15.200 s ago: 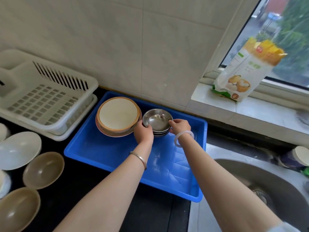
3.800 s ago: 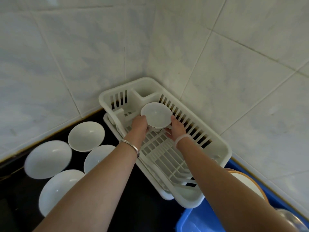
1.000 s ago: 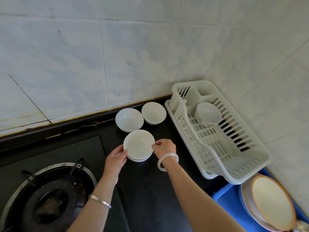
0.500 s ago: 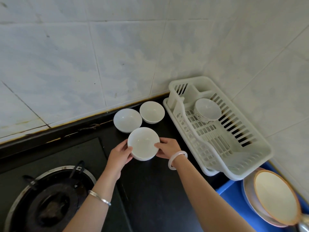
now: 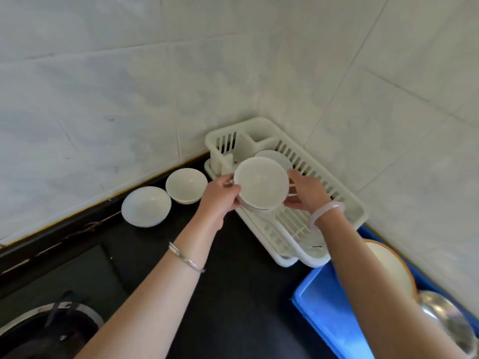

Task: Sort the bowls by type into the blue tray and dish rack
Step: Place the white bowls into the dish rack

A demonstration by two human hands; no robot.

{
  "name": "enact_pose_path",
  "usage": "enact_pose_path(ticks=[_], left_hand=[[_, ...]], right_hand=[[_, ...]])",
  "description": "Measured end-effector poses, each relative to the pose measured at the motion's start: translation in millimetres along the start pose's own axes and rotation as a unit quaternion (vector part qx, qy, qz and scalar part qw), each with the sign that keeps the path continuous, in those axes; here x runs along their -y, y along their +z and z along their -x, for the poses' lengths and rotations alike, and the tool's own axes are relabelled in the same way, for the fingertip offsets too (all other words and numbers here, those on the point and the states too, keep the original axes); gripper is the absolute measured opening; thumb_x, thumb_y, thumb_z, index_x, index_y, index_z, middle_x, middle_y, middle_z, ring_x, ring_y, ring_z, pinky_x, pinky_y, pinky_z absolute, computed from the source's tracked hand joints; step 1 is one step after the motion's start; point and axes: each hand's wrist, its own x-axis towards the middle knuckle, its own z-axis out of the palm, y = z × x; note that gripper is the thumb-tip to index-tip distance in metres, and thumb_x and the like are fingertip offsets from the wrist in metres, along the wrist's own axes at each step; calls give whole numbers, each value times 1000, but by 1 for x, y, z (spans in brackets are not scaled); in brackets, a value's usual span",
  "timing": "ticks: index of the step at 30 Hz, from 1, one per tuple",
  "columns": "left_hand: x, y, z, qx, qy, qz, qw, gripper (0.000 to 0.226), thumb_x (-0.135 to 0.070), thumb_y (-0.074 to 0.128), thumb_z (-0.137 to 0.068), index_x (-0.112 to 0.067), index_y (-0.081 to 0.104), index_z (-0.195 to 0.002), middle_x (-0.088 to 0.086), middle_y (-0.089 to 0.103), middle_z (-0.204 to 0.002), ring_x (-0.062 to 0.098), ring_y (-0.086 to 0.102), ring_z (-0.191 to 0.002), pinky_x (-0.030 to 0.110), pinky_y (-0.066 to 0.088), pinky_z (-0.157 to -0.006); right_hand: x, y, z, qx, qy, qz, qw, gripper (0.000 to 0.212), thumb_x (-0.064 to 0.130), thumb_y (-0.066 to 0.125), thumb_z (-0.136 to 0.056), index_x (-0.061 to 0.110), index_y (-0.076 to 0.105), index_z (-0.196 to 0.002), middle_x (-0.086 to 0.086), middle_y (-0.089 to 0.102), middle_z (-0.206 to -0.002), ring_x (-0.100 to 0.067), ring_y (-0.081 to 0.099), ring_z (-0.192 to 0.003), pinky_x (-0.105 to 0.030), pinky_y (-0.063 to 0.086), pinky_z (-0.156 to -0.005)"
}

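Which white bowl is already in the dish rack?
The rear bowl at the dish rack's far end, partly hidden behind the held bowl, which the left hand and right hand grip. The left bowl and middle bowl sit on the counter.

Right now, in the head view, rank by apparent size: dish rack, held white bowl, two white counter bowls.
1. dish rack
2. held white bowl, though nearness inflates it
3. left counter bowl and right counter bowl look alike; unranked
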Motion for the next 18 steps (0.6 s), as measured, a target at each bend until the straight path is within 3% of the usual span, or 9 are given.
enact_pose_path(ticks=[2,7,11,14,18], left_hand=[[-4,29,-10,34,-6,-17,999,44,-5,52,-90,-14,49,-133,4,55,-110,23,59,-106,22,53,-65],[6,88,-32,94,-46,-71,992,38,2,44,-90,-3,52,-127,12,54,-109,30,56,-104,38,53,-83],[20,120,-48,119,-75,-116,983,43,8,39,-90,-5,49,-130,17,52,-131,35,52,-117,41,52,-83],[30,134,-57,127,-105,-124,978,42,11,40,-90,0,46,-130,21,50,-133,35,53,-113,43,52,-87],[45,145,-65,144,-126,-157,969,43,12,42,-89,3,44,-131,22,48,-134,35,51,-119,44,50,-94]], right_hand=[[-3,-24,-17,-6,18,5,1000,31,39,51,-88,14,62,-75,-8,70,-79,-25,68,-74,-35,58,-68],[-26,-67,-50,-17,80,-2,997,32,41,54,-89,12,61,-77,-9,67,-72,-24,66,-68,-31,56,-56],[-44,-84,-69,-23,111,6,994,32,42,53,-89,12,61,-83,-9,66,-73,-23,65,-66,-29,55,-48],[-53,-91,-80,-11,121,34,992,39,45,53,-90,11,58,-105,-10,65,-85,-25,64,-76,-34,56,-59],[-61,-96,-89,-1,129,61,990,53,46,53,-89,9,50,-127,-18,62,-115,-34,62,-99,-45,56,-81]])
